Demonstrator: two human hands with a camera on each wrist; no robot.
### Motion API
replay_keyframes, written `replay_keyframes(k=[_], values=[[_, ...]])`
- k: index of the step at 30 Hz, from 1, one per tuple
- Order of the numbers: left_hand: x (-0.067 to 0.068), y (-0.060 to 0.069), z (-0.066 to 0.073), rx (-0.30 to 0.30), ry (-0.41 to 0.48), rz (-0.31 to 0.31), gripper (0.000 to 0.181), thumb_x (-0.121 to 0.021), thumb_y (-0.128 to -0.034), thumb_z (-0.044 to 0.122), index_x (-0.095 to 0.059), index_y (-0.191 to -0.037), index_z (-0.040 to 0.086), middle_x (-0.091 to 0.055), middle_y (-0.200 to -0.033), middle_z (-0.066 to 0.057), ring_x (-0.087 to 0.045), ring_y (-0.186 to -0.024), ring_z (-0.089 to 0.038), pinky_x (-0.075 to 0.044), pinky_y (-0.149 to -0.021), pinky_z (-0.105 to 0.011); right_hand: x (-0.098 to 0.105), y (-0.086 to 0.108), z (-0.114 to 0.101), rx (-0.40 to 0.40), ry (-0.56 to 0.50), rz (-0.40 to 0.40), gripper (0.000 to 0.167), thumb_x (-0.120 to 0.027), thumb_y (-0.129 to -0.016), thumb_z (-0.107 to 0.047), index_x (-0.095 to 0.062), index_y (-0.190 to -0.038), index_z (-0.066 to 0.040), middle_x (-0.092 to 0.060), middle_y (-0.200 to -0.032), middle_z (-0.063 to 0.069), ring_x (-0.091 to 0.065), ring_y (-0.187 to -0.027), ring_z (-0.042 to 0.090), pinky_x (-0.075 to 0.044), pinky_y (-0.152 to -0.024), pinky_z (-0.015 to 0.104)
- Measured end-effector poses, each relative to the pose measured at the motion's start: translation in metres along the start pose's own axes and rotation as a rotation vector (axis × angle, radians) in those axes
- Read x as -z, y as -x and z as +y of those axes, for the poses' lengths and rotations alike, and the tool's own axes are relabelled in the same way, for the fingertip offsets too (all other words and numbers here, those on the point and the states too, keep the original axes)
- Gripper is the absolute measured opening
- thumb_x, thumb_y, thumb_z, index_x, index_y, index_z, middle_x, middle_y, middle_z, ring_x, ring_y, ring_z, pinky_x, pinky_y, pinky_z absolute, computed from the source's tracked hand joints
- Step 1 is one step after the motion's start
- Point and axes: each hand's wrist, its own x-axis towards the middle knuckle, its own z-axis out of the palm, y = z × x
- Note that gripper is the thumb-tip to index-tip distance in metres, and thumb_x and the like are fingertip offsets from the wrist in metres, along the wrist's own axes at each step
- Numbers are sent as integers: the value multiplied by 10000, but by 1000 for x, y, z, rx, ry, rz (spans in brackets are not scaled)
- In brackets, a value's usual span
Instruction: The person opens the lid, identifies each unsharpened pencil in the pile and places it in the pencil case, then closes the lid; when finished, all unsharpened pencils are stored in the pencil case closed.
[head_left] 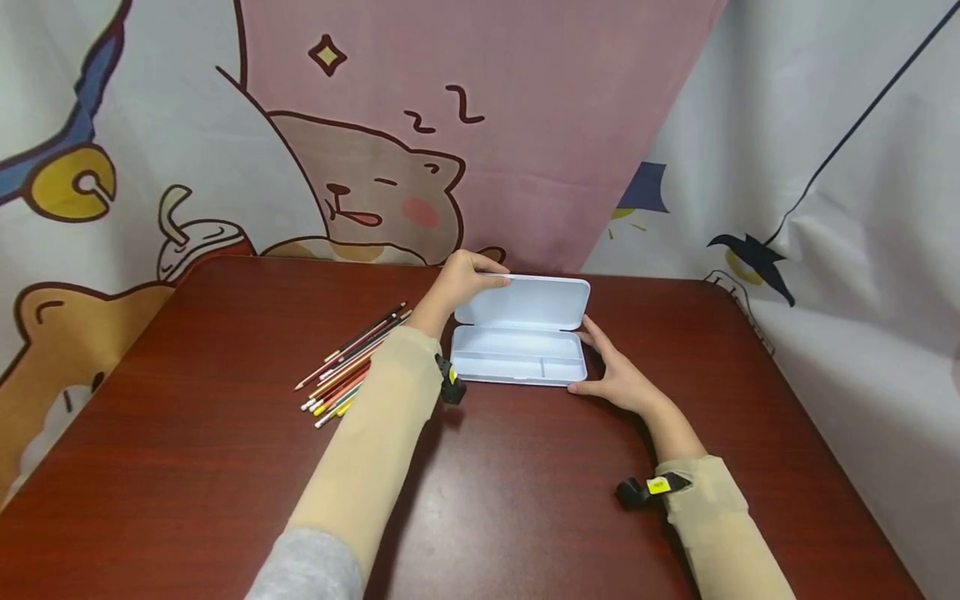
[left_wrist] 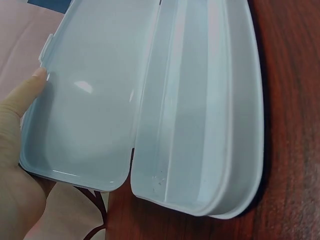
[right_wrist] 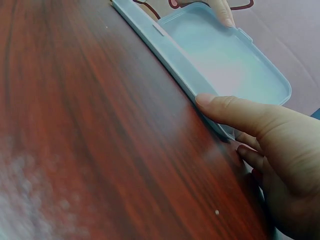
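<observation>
A pale blue-white pencil case [head_left: 495,372] stands with its lid raised, towards the back of the table. Dividers split its base into a long channel, a wider section and a small compartment; no pencils lie inside. My left hand [head_left: 456,285] holds the upright lid [left_wrist: 95,110] at its upper left, thumb on the inner face and the other fingers hidden behind. At the right end of the base, my right hand [head_left: 621,379] grips the corner, its thumb [right_wrist: 220,106] on the front wall and its fingers round the side.
A loose bundle of pencils [head_left: 348,367] lies left of the case, partly hidden by the left forearm. The dark red wooden table [head_left: 510,483] meets a cartoon-printed curtain [head_left: 570,167] at its back edge. Each wrist wears a small black camera [head_left: 636,493].
</observation>
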Motion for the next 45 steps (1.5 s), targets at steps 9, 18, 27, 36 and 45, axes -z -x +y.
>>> replay_keyframes(k=[9,18,27,36,45], values=[[0,3,3,-30,-18,-5,204,-778,-819,217,-766,-993,110,-685,-1083,-26,-596,-1016,-150,-482,-826,-309,1,0,1,3,20,4,1080,-813,-741,-28,-56,-1511,21,-353,-1435,278,-231,-1358,396,-106,-1070,580],[8,18,20,-170,-17,49,320,-788,-807,190,-720,-1109,108,-703,-1019,-21,-622,-947,-107,-488,-772,-260,2,1,2,9,23,4,1084,-815,-736,-25,-59,-1511,19,-361,-1429,278,-241,-1352,395,-113,-1068,579],[19,54,35,-213,108,87,339,-792,-803,200,-714,-1120,109,-693,-1081,-13,-598,-1052,-117,-468,-894,-324,-1,-3,44,9,47,22,1152,-848,-734,-170,-33,-1549,-185,-377,-1454,162,-247,-1364,307,-123,-1081,542],[35,97,23,-278,55,187,317,-804,-788,170,-725,-1083,87,-700,-1051,-17,-601,-1021,-129,-428,-933,-414,-2,-4,45,13,44,23,1154,-850,-732,-208,-35,-1549,-228,-377,-1459,137,-243,-1368,288,-113,-1085,546],[55,139,8,-286,20,300,331,-800,-778,90,-713,-1095,55,-709,-977,-74,-648,-927,-229,-495,-823,-374,-4,-4,30,20,30,23,1124,-831,-746,-114,-41,-1546,-133,-366,-1453,199,-229,-1367,346,-96,-1075,580]])
